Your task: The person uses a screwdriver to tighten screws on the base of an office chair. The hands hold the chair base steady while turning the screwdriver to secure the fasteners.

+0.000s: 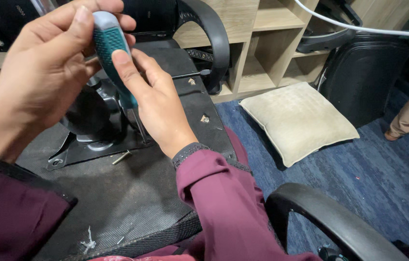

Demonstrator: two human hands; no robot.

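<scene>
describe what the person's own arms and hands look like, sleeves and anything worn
Both hands are bare: no gloves, and no rings or watch show. The right hand comes out of a long maroon sleeve whose cuff is edged with a dark patterned band. The left hand has a sleeve of the same maroon cloth with a dark edge, seen at the lower left corner.

Even, soft indoor light, moderately bright, no hard glare. Left hand (pixel 35 82) close to lens, slightly soft w/ mild motion blur; screwdriver (pixel 112 58) handle catches a pale sheen. Weak shadows under the metal plate (pixel 93 150) and cushion (pixel 298 121). Wide-angle bending at edges: shelves (pixel 267 43) lean. Upper-right corner darker, detail murky.
</scene>
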